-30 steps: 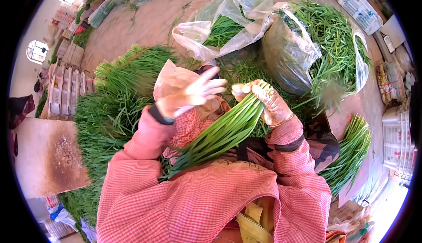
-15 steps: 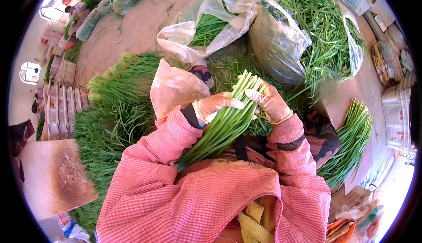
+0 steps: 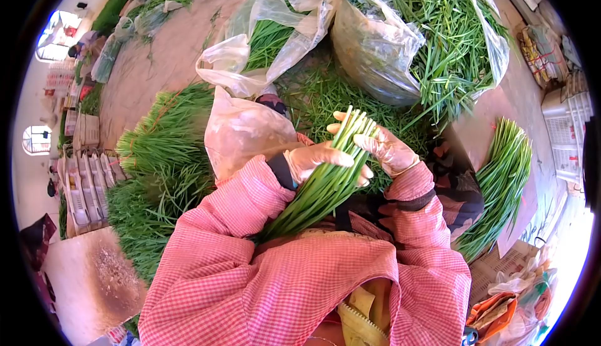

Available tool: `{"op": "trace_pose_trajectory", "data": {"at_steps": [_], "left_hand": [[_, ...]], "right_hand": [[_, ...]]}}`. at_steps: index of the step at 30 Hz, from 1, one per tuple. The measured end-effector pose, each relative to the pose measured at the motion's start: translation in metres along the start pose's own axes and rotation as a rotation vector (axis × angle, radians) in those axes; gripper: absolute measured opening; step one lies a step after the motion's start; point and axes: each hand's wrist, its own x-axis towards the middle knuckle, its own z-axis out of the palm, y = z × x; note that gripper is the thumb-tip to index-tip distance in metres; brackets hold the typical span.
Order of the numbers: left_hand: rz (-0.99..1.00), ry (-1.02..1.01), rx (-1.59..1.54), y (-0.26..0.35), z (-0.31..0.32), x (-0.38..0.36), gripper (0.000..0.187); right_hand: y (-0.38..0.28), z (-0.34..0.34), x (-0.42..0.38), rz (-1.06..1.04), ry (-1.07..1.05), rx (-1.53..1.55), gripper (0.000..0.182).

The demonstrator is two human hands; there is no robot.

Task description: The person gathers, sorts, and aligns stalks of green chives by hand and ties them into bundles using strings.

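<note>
A bunch of green chives [image 3: 319, 186] lies slanted across my lap, cut ends pointing up and away. My left hand [image 3: 316, 157], in a thin clear glove, is wrapped around the middle of the bunch. My right hand [image 3: 382, 147], also gloved, grips the bunch near its upper end from the right side. Both sleeves are red-checked cloth.
Heaps of loose chives [image 3: 156, 158] cover the ground at left. A pale plastic bag [image 3: 244, 130] sits beside my left arm. Clear bags of greens [image 3: 375, 39] stand ahead. A chive bundle [image 3: 501, 183] lies at right, white crates [image 3: 87, 183] at far left.
My left hand, which was raised open above the bunch, has come down and closed around it. The bunch now stands steeper, and the view has shifted downward.
</note>
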Motion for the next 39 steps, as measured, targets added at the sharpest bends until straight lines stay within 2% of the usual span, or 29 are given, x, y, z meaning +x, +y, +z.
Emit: {"op": "trace_pose_trajectory", "data": {"at_steps": [2,5,6,8,9,10,11,12,13,14,16,17,18,19,21,22,23,24,26,27,28,30,32,33,34,36,37,38,39], "left_hand": [[0.010,0.054,0.060,0.004,0.010,0.003,0.044],[0.027,0.050,0.110,0.009,0.019,0.000,0.044],[0.008,0.038,0.111,0.009,0.020,0.000,0.044],[-0.013,0.014,0.125,0.013,0.025,0.003,0.044],[-0.035,-0.004,0.228,0.016,0.027,0.006,0.044],[-0.055,-0.021,0.333,0.019,0.031,0.008,0.044],[-0.021,0.040,0.384,0.025,0.035,0.010,0.042],[0.044,0.102,0.415,0.040,0.042,0.006,0.041],[0.139,0.161,0.469,0.055,0.048,0.004,0.040],[0.236,0.219,0.526,0.070,0.052,0.003,0.040],[0.522,0.204,0.466,0.088,0.055,0.015,0.036],[0.510,0.260,0.437,0.099,0.068,0.017,0.032],[0.629,0.301,0.401,0.103,0.078,0.019,0.031],[0.707,0.307,0.401,0.109,0.084,0.023,0.032],[0.848,0.319,0.421,0.115,0.093,0.024,0.033],[0.941,0.296,0.446,0.116,0.089,0.028,0.033],[0.964,0.317,0.465,0.116,0.094,0.026,0.033],[0.987,0.338,0.486,0.113,0.097,0.024,0.034],[1.009,0.423,0.501,0.102,0.100,0.025,0.035],[1.006,0.389,0.461,0.094,0.106,0.025,0.036],[0.996,0.351,0.422,0.087,0.112,0.026,0.037],[0.983,0.180,0.385,0.080,0.116,0.038,0.040],[0.968,0.053,0.204,0.069,0.119,0.053,0.045],[0.918,-0.005,0.200,0.068,0.130,0.048,0.049],[0.940,0.000,0.237,0.067,0.118,0.052,0.050],[0.835,0.082,0.316,0.068,0.111,0.038,0.052],[0.825,0.094,0.325,0.070,0.113,0.034,0.052],[0.802,0.087,0.413,0.070,0.115,0.030,0.051],[0.792,0.085,0.467,0.069,0.111,0.035,0.049]], "right_hand": [[-0.009,-0.013,0.000,0.048,-0.074,0.014,0.061],[-0.055,-0.014,-0.001,-0.210,0.302,-0.281,0.070],[-0.062,-0.019,-0.005,-0.432,0.255,-0.285,0.069],[-0.063,-0.016,-0.002,-0.337,0.063,-0.551,0.068],[-0.048,-0.009,0.006,-0.184,-0.171,-0.669,0.068],[-0.034,0.000,0.008,0.005,-0.094,-0.644,0.063],[-0.039,0.001,0.009,-0.158,0.093,-0.547,0.064],[-0.046,0.003,0.011,-0.319,0.268,-0.441,0.065],[-0.054,-0.008,0.007,-0.351,0.286,-0.129,0.070],[-0.058,-0.013,0.002,-0.410,0.346,-0.138,0.076],[-0.051,0.002,0.011,-0.332,0.165,-0.088,0.080],[-0.049,0.037,0.003,-0.488,0.077,-0.166,0.082],[-0.029,0.042,0.002,-0.490,0.189,-0.188,0.083],[-0.017,0.045,0.002,-0.462,0.259,-0.282,0.082],[0.022,0.003,0.000,-0.159,0.131,-0.404,0.067],[0.029,-0.022,-0.010,-0.038,0.035,-0.551,0.065],[0.043,-0.064,-0.017,-0.037,0.042,-0.816,0.068],[0.042,-0.081,-0.030,0.124,0.502,-1.132,0.071],[-0.024,-0.048,-0.067,-0.287,0.695,-0.505,0.079],[-0.043,-0.026,-0.079,-0.697,0.736,-0.647,0.089],[-0.062,0.001,-0.088,-0.844,0.793,-0.913,0.098],[-0.056,0.026,-0.077,-0.929,0.683,-1.153,0.106],[-0.034,0.039,-0.053,-0.872,0.486,-1.004,0.112],[-0.031,0.043,-0.051,-0.661,0.556,-0.918,0.116],[-0.031,0.046,-0.056,-0.634,0.554,-0.935,0.111],[-0.034,0.054,-0.061,-0.828,0.485,-0.606,0.100],[-0.050,0.052,-0.075,-0.824,0.707,-0.976,0.084],[-0.064,0.053,-0.076,-0.976,0.776,-0.990,0.067],[-0.077,0.057,-0.075,-0.942,0.828,-1.174,0.059]]}}
